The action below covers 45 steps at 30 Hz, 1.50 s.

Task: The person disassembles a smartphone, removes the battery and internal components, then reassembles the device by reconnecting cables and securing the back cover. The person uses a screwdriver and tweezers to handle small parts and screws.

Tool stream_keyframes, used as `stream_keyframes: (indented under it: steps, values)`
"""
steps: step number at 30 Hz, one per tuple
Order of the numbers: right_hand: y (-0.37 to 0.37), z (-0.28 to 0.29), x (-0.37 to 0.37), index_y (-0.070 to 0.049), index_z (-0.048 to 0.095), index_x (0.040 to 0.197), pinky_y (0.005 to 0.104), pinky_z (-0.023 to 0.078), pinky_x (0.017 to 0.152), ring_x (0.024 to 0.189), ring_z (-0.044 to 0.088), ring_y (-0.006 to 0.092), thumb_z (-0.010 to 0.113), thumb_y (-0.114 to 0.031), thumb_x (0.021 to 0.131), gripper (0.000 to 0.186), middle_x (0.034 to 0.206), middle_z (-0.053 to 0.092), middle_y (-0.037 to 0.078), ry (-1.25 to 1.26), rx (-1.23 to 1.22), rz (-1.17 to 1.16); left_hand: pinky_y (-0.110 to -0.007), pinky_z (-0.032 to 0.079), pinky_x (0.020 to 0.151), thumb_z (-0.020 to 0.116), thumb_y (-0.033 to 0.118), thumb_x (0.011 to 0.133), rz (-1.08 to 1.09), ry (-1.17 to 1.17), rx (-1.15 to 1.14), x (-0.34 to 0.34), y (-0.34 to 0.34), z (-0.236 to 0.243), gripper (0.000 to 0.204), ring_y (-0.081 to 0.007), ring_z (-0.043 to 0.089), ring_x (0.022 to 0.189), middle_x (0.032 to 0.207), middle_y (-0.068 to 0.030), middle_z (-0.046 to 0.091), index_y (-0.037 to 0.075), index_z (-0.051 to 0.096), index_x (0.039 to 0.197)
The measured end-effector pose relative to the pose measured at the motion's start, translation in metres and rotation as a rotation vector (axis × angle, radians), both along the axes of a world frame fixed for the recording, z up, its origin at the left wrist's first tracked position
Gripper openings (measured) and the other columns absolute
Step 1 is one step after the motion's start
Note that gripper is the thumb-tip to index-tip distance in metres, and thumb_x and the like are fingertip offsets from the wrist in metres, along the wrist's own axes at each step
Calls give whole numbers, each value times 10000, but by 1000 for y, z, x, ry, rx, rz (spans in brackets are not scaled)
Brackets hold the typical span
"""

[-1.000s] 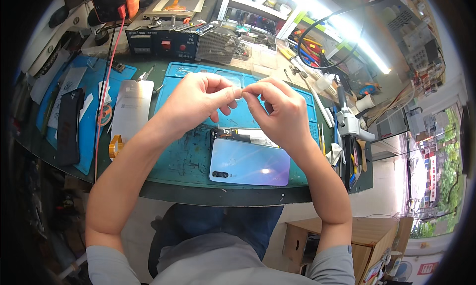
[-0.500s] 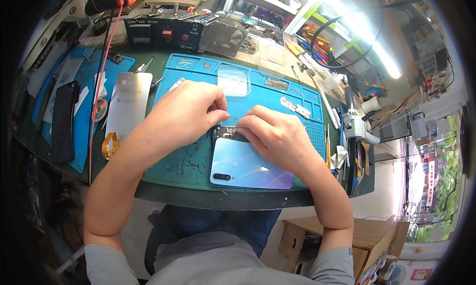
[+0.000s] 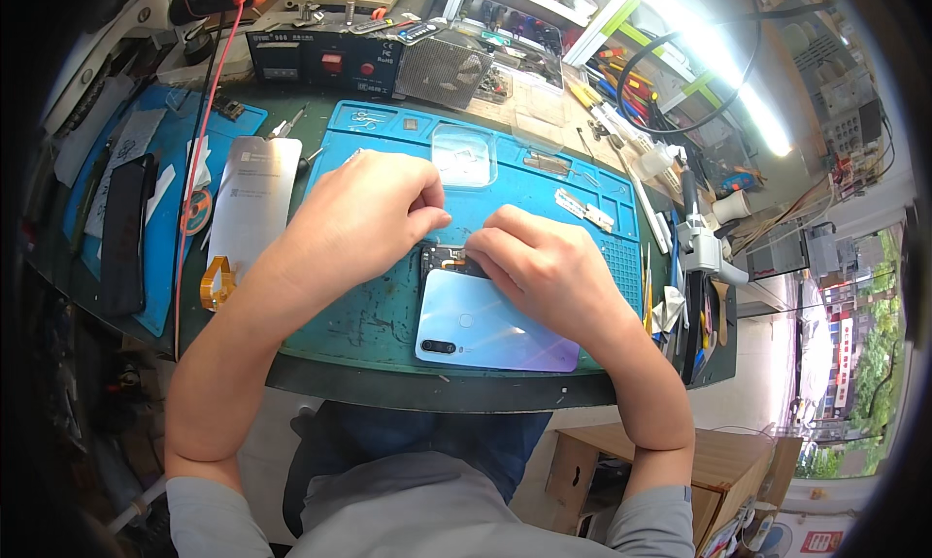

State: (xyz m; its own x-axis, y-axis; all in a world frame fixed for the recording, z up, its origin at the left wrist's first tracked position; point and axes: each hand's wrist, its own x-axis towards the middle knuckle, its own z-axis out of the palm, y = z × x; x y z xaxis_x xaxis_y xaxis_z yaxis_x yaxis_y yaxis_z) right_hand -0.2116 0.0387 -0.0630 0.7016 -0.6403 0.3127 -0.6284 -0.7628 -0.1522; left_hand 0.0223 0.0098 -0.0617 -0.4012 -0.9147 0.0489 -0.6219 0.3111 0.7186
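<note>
A smartphone lies face down on the blue-green work mat, its blue-to-violet back cover with the camera window at the near left corner. At the far end dark inner parts of the phone are exposed, with a small gold-coloured strip. My right hand rests over that end, its thumb and fingers pinched together at the opening; whatever they grip is hidden. Just beyond the phone's far left corner hovers my left hand, thumb and fingers curled together, and I cannot make out anything between them.
Left of the mat lie a silvery flat panel, a gold flex cable and a black phone. Behind the hands are a clear plastic tray and a black bench unit. Tools and a metal stand are on the right.
The view has shifted slightly. My left fingertips have lifted a little away from the phone and my right hand; the right hand stays pinched at the phone's exposed end.
</note>
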Motion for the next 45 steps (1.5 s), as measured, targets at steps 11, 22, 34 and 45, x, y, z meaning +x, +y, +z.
stream_keyframes:
  steps: [11, 22, 34, 45]
  values:
    - [-4, 1, -6, -109, 771, 1011, 372, 587, 681, 779, 713, 260, 775, -35, 858, 170, 956, 686, 43, -67, 104, -4, -376, 535, 683, 762, 128, 933, 109, -31, -158, 4, -4, -4, 171, -246, 696, 742, 834, -167, 729, -34, 751, 986]
    - [-9, 21, -19, -43, 687, 1305, 386, 592, 769, 835, 731, 268, 632, 14, 988, 326, 953, 746, 115, -369, 138, -131, -395, 557, 763, 762, 93, 905, -7, -72, -161, 8, -5, -5, 116, -284, 709, 844, 886, -142, 724, -8, 743, 959]
    - [-12, -3, -21, -17, 624, 1291, 262, 566, 690, 803, 686, 99, 621, -147, 1104, 228, 947, 761, 74, -821, 170, -279, -413, 547, 797, 776, 86, 895, -177, -169, -379, 0, -8, -22, 150, -330, 671, 891, 904, -134, 683, 7, 705, 1000]
    - [-1, 12, -22, 9, 479, 1438, 298, 617, 863, 936, 765, 173, 748, -143, 1033, 509, 1036, 779, 133, -1063, 201, -232, -245, 589, 812, 777, 44, 970, -101, 552, 120, -11, -5, 5, 219, -85, 715, 952, 1027, -42, 740, 6, 693, 1169]
